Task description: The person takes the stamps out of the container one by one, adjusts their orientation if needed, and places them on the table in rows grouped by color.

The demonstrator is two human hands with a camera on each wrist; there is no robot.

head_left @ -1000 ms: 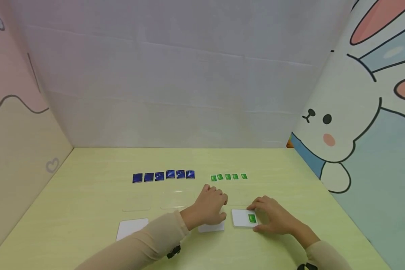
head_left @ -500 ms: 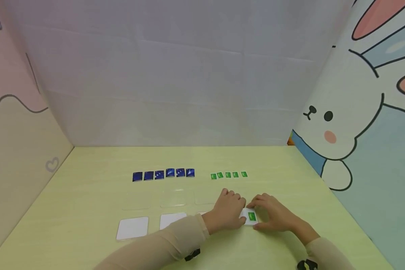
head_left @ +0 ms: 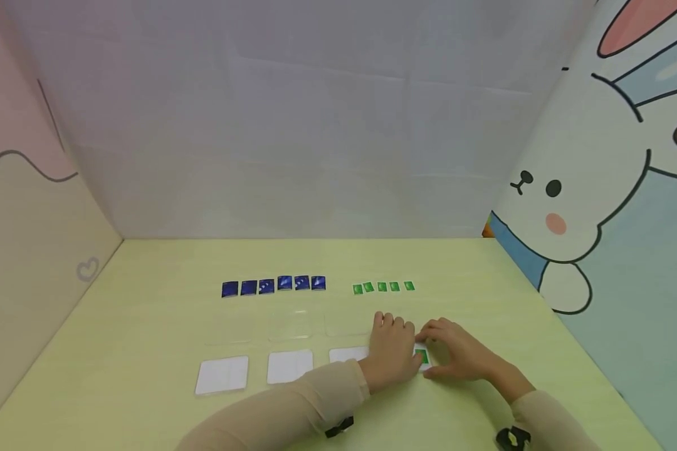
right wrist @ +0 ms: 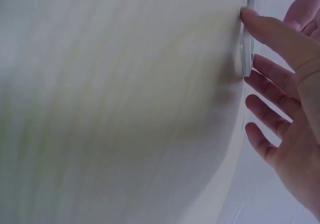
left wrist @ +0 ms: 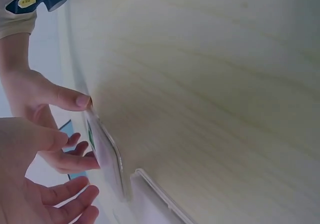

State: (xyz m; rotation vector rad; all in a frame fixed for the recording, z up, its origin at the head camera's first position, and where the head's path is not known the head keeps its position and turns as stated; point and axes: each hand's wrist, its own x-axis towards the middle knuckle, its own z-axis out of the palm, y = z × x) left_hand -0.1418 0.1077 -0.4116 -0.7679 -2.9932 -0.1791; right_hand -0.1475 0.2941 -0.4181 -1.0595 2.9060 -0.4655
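My right hand [head_left: 459,352] holds a flat white card [left wrist: 106,156] in a clear case by its near and far edges, thumb on one and fingers on the other. A small green picture piece [head_left: 422,357] lies on the right part of that card. My left hand [head_left: 392,352] hovers over the card's left part and hides much of it in the head view. In the left wrist view its thumb and fingers are apart, loosely bent, with nothing between them. The case's edge [right wrist: 246,54] shows at the right thumb in the right wrist view.
Left of the hands lie a white card [head_left: 222,375], a middle white card [head_left: 290,366] and a partly covered white card [head_left: 346,354]. Behind them are clear covers [head_left: 289,326]. Farther back stand rows of blue pieces [head_left: 266,286] and green pieces [head_left: 382,287].
The left hand has moved right, from above the third white card to the one that the right hand holds. The right hand keeps its hold at the same place.
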